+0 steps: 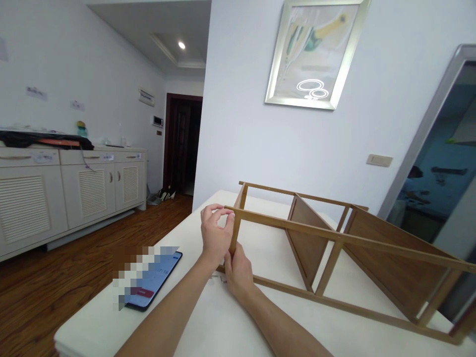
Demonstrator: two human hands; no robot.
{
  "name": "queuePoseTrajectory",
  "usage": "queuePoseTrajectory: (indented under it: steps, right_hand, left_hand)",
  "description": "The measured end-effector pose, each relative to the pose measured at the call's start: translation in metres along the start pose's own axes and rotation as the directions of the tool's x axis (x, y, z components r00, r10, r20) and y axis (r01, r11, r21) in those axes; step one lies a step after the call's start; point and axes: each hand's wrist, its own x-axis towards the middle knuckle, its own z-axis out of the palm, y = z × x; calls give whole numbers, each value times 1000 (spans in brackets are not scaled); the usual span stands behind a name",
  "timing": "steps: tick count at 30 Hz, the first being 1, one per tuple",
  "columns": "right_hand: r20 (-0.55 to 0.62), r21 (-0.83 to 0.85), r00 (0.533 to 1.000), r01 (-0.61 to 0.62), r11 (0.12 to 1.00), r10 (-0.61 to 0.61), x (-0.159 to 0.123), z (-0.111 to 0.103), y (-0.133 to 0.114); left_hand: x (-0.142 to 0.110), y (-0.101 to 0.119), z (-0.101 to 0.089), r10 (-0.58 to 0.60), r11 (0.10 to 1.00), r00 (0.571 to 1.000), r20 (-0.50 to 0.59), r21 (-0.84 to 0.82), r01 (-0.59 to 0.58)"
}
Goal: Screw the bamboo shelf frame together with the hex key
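One line of writing can be partly read: the phone (162,274), lying on the table (98,327) between seven and eight o'clock, shows "7:16" beside a blurred-out patch. Paper labels (107,157) are stuck to the drawers of the white cabinet (92,191) at nine o'clock, and more slips hang on the wall (236,124) above, all too small to read. The framed picture (300,62) at one o'clock shows a bottle and glasses.

The wooden rack (336,236) lies on its side on the table, stretching from the middle of the view towards four o'clock, its near end in reach of both hands. The left hand (217,235), at about half past six, is raised on a bent wrist, its forearm rising from seven o'clock. Its fingers curl over the rack's upper corner and the thumb presses in beside them; whether they pinch something small there, I cannot tell. The right hand (239,272), at six o'clock and lower down, comes in from five o'clock. Its thumb and fingers are closed around the end bar, below the left hand. Just beside it, towards nine o'clock, lies a thin grey piece (223,279), too small to identify.
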Motion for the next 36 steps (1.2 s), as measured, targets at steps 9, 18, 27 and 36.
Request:
queuePoseTrajectory:
  steps: [9,18,27,36]
  right_hand:
    - [40,-77,997,-68,995,71,0,-4,-7]
    - [58,-115,997,-49,992,55,0,-5,-9]
    - [76,-103,995,-60,993,68,-1,-7,-10]
    - [80,-129,994,-61,990,72,0,-8,-11]
  left_hand:
    - [7,-6,3,-109,955,978,180,-255,154]
    - [-5,-15,11,-119,944,989,89,-299,140]
    - [-4,-7,2,260,962,965,-31,99,-256]
    - [-3,-13,7,338,926,940,-51,195,-323]
